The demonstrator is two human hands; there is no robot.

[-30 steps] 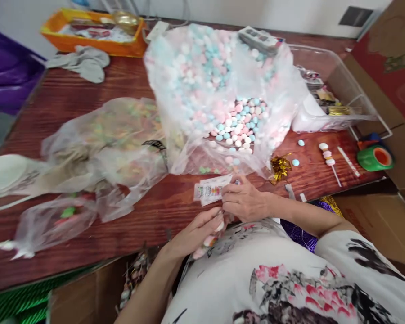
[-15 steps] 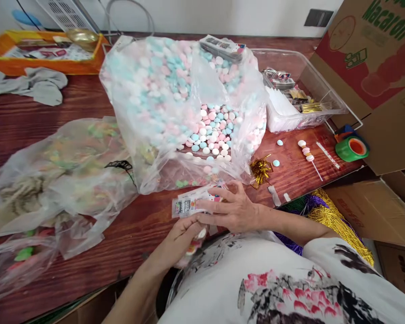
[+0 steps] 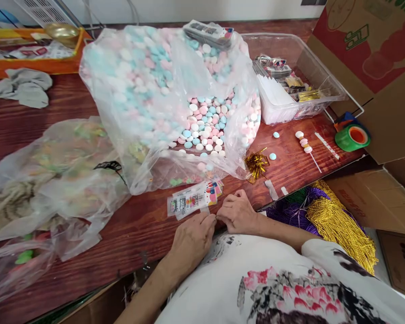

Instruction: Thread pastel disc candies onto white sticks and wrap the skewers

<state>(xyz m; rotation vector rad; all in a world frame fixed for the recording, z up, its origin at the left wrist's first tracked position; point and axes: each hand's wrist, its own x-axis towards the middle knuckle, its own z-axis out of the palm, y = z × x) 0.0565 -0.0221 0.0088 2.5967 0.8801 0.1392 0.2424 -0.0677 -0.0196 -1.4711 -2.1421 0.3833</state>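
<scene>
At the table's front edge my left hand (image 3: 194, 236) and my right hand (image 3: 239, 213) meet, fingertips pressed together in a pinch. Whatever lies between them is hidden by the fingers. Just beyond them a small stack of clear printed packets (image 3: 189, 200) with colourful ends rests on the wood. Behind the packets lies a large open plastic bag (image 3: 135, 103) full of pink, white and blue round candies (image 3: 209, 123). A gold tinsel tuft (image 3: 256, 164) is to the right of the bag's mouth.
A clear plastic bin (image 3: 300, 108) holds packets and white strips. Beside it are a candy stick (image 3: 303, 143), loose blue candies (image 3: 272, 156) and green tape (image 3: 353, 137). A knotted plastic bag (image 3: 64, 175) lies left; an orange tray (image 3: 64, 67) stands behind. Cardboard boxes (image 3: 394, 112) flank the right.
My right hand has left the packets and moved down to my left hand's fingertips. The pink-and-white piece seen under my left hand is now out of sight. The view has shifted slightly.
</scene>
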